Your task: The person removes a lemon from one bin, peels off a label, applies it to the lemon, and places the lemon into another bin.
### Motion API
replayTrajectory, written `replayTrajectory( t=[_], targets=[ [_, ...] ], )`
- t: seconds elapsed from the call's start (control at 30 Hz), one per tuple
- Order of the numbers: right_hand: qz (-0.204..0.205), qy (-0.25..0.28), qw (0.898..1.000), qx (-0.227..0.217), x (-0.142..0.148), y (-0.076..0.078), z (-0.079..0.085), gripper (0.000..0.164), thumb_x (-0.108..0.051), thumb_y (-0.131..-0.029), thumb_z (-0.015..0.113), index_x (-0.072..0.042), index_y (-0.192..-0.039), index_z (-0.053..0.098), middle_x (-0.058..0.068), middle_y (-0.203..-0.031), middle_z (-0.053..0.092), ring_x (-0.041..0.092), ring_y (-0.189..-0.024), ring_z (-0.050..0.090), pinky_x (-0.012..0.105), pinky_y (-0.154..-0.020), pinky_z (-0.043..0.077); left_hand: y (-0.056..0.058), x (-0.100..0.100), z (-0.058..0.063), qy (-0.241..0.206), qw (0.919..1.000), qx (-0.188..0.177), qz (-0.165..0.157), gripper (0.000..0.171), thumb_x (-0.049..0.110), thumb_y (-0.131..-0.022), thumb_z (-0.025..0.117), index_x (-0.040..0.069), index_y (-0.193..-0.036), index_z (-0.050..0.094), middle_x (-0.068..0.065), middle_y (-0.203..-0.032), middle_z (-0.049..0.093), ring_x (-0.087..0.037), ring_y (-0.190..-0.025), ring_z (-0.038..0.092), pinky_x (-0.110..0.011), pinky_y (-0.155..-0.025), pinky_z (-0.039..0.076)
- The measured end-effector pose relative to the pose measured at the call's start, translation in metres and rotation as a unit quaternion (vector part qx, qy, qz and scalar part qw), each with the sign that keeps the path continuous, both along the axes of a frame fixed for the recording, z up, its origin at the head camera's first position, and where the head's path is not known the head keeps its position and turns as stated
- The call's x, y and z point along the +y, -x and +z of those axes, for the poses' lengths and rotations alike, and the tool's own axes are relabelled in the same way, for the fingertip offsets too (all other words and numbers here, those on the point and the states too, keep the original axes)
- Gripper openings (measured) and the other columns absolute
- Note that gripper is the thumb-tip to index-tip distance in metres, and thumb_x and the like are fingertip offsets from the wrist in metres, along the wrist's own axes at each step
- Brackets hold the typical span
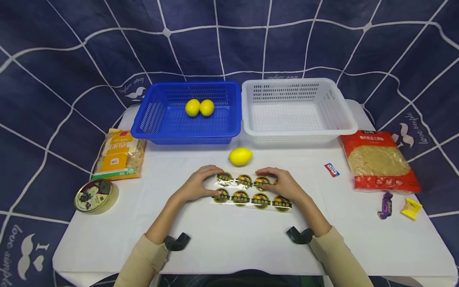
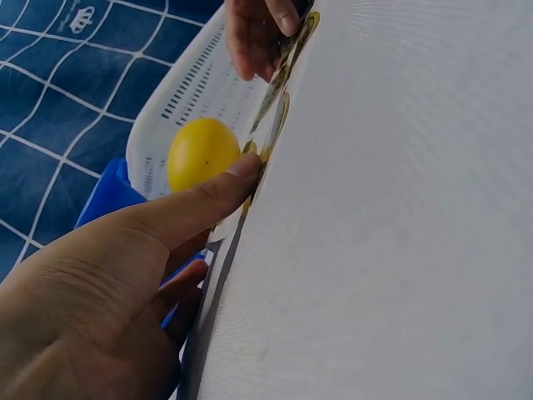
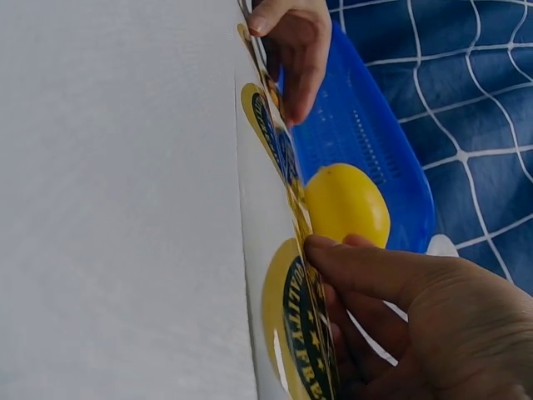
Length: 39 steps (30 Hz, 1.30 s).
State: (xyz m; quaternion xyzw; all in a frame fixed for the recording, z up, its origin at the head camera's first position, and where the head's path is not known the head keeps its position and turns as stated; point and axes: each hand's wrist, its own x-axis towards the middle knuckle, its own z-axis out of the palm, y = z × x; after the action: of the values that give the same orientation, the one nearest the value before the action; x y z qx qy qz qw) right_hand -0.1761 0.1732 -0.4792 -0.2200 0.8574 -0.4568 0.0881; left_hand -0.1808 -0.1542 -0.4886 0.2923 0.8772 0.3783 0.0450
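A clear sheet of round black-and-gold stickers (image 1: 250, 193) lies flat on the white table, in two rows. My left hand (image 1: 195, 184) rests at its left end, thumb on the lower-left sticker and fingertips by the upper-left one. Over the upper right part of the sheet is my right hand (image 1: 283, 185), thumb and forefinger apart on the stickers, partly hiding the upper row's right end. The right wrist view shows that thumb (image 3: 333, 254) touching the sheet beside a sticker (image 3: 293, 325). Just beyond the sheet sits a yellow lemon (image 1: 240, 156).
At the back stand a blue basket (image 1: 193, 140) holding two lemons (image 1: 199, 107) and a white basket (image 1: 299, 132). To the left are a grain bag (image 1: 120, 153) and a round tin (image 1: 96, 196); to the right, a red bag (image 1: 380, 161) and small wrapped sweets (image 1: 385, 205).
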Motion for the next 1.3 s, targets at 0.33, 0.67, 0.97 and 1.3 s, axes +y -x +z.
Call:
replayTrajectory(
  t=[0.33,0.67,0.97,1.3],
  targets=[
    [-0.002,-0.009,0.999,0.038,-0.006,0.0,0.0,0.038,-0.015,-0.08,0.073,-0.02,-0.116,0.064,-0.008,-0.111,0.063,0.015,-0.11,0.052,0.039,-0.098,0.039,-0.001,0.0,-0.003,-0.026,0.9994,0.007,0.021,0.063,0.03,-0.066,0.084,0.022,-0.124,0.059,0.005,-0.125,0.056,-0.017,-0.121,0.044,-0.039,-0.105,0.032],
    [0.039,-0.041,0.996,0.071,-0.043,0.002,0.009,0.034,-0.026,-0.087,0.066,-0.016,-0.118,0.063,-0.005,-0.112,0.063,0.015,-0.101,0.054,0.037,-0.087,0.047,-0.003,-0.002,-0.003,-0.106,0.9929,-0.03,0.044,0.042,0.005,-0.073,0.077,0.019,-0.112,0.066,0.008,-0.106,0.065,-0.011,-0.088,0.06,-0.027,-0.081,0.05],
    [0.029,-0.056,0.994,0.091,-0.063,0.001,0.011,0.032,-0.02,-0.082,0.072,-0.016,-0.113,0.065,-0.004,-0.109,0.064,0.015,-0.102,0.056,0.035,-0.091,0.045,-0.005,0.004,0.006,-0.177,0.9783,-0.099,0.041,0.041,0.0,-0.074,0.075,0.009,-0.113,0.065,-0.002,-0.103,0.067,-0.022,-0.08,0.058,-0.026,-0.072,0.051],
    [0.018,-0.039,0.991,0.125,-0.068,0.001,0.008,0.031,-0.019,-0.08,0.074,-0.016,-0.11,0.067,-0.002,-0.107,0.064,0.016,-0.097,0.053,0.035,-0.085,0.045,-0.015,0.007,0.028,-0.188,0.9705,-0.128,0.08,0.03,0.004,-0.077,0.074,-0.001,-0.106,0.067,-0.013,-0.09,0.068,-0.023,-0.081,0.064,-0.03,-0.074,0.054]
  ],
)
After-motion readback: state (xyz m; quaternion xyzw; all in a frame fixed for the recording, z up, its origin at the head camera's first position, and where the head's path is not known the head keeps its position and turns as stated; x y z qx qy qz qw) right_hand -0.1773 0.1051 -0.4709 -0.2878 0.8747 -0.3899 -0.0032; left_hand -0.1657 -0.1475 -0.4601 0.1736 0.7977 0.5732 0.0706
